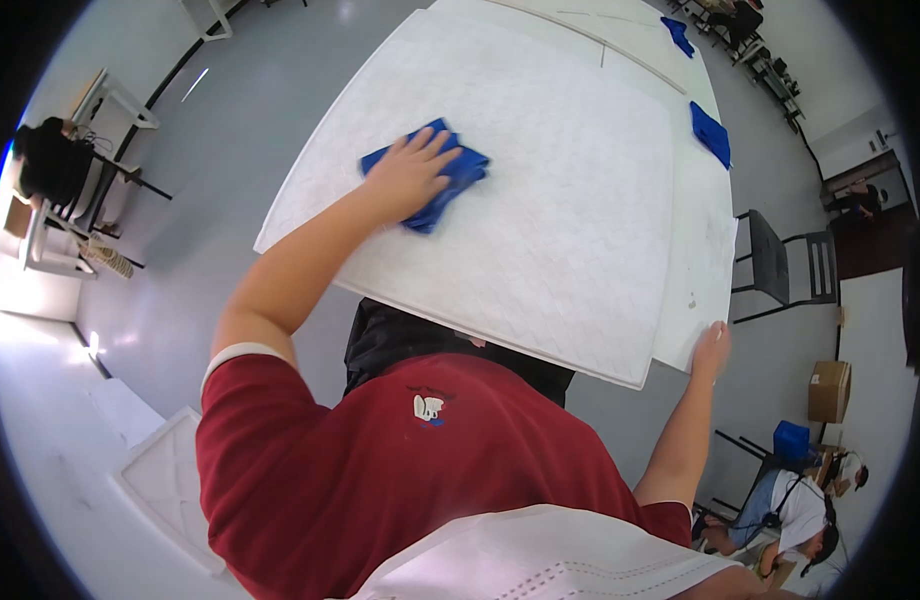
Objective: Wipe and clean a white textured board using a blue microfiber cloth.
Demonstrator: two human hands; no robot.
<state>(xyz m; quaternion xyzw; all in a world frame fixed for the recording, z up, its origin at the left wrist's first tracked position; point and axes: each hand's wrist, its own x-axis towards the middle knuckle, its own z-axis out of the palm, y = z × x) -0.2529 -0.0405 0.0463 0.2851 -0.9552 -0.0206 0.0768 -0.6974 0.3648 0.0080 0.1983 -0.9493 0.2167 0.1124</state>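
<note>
My left hand [408, 175] lies with fingers spread and flat on a crumpled blue cloth [458, 190], on the left part of a large white quilted panel [540, 240]. The panel rests on a white table [700, 260], whose surface shows along the right with a small mark on it. My right hand [712, 345] grips the table's near right edge, its fingertips partly hidden. Two more blue cloths, one [710, 133] at the right edge and one [677, 35] farther back, lie beside thin white strips [635, 62] at the table's far end.
A black chair [770, 260] stands right of the table. A seated person [55, 160] is at the left, another [795, 510] at lower right near a cardboard box [828, 390] and blue bin [790, 437]. More people are at the far right. A white panel [160, 480] lies at lower left.
</note>
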